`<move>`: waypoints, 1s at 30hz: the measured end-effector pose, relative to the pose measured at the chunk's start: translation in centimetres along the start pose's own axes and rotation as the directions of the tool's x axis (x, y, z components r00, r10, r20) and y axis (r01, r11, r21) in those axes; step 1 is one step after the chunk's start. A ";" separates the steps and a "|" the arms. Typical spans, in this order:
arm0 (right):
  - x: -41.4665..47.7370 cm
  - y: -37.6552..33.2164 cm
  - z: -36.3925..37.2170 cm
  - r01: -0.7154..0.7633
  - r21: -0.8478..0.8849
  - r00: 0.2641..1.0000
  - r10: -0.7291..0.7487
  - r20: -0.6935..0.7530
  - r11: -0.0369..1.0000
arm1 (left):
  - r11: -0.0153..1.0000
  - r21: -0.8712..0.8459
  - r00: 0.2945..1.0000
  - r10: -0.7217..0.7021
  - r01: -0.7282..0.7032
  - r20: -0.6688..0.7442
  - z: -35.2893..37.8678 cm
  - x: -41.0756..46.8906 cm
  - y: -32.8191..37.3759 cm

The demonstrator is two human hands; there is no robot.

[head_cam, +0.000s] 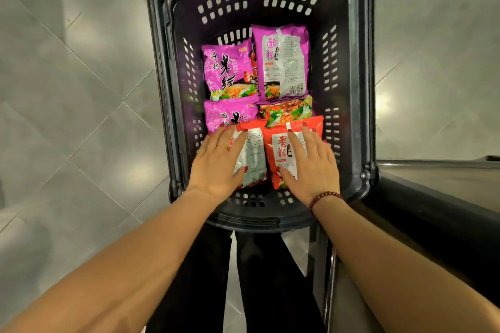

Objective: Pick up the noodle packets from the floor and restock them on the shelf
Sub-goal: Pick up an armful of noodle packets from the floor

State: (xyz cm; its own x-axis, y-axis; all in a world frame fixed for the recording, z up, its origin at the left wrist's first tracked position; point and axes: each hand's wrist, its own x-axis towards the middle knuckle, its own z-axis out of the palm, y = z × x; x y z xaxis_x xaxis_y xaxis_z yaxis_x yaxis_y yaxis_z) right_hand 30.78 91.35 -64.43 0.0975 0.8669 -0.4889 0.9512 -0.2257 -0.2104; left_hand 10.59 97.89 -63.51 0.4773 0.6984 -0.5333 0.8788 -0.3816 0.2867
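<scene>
A dark plastic basket [349, 35] stands on the tiled floor and holds several noodle packets. Two red packets lie at its near end. My left hand [216, 162] rests flat with spread fingers on the left red packet [254, 154]. My right hand [311, 162] lies flat on the right red packet [278, 151], thumb at the packet's near edge. Further in lie purple packets: one face up at the left [227, 70], one back-side up at the right [284, 62], another partly covered [230, 115]. A packet's picture end [286, 111] shows between them.
Grey glossy floor tiles [81, 116] surround the basket. A dark low ledge or shelf base [433, 197] runs along the right side. My legs in black trousers [243, 278] stand just behind the basket.
</scene>
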 end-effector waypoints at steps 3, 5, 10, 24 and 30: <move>-1.5 -1.8 -3.9 -0.032 0.084 0.989 0.044 -0.142 0.996 | 0.994 -0.082 0.988 0.060 -0.072 -0.142 -4.4 -1.6 0.8; -2.9 -3.5 -6.8 -0.066 0.138 0.978 0.092 -0.189 0.988 | 0.988 -0.079 0.972 0.111 -0.129 -0.207 -7.5 -3.0 1.3; -8.6 -8.3 -13.4 -0.072 0.264 0.897 0.178 -0.405 0.962 | 0.932 -0.024 0.883 0.335 -0.363 -0.328 -16.0 -7.7 3.0; -32.0 -19.4 -18.1 -0.509 0.488 0.598 0.699 -0.393 0.709 | 0.683 0.139 0.677 0.730 -0.717 -0.094 -25.7 -22.1 7.1; -42.4 -23.2 -13.6 -0.690 0.591 0.294 0.908 -0.298 0.418 | 0.365 0.211 0.398 0.906 -0.907 0.144 -23.1 -27.9 11.7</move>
State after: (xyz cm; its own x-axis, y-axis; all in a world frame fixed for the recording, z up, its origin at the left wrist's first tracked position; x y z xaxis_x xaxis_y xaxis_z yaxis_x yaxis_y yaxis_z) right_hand 8.55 65.87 -27.26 0.9797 0.1830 -0.0823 0.1573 -0.9551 -0.2510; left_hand 7.60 87.93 -26.84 0.9857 -0.1546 -0.0674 -0.1125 -0.9004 0.4202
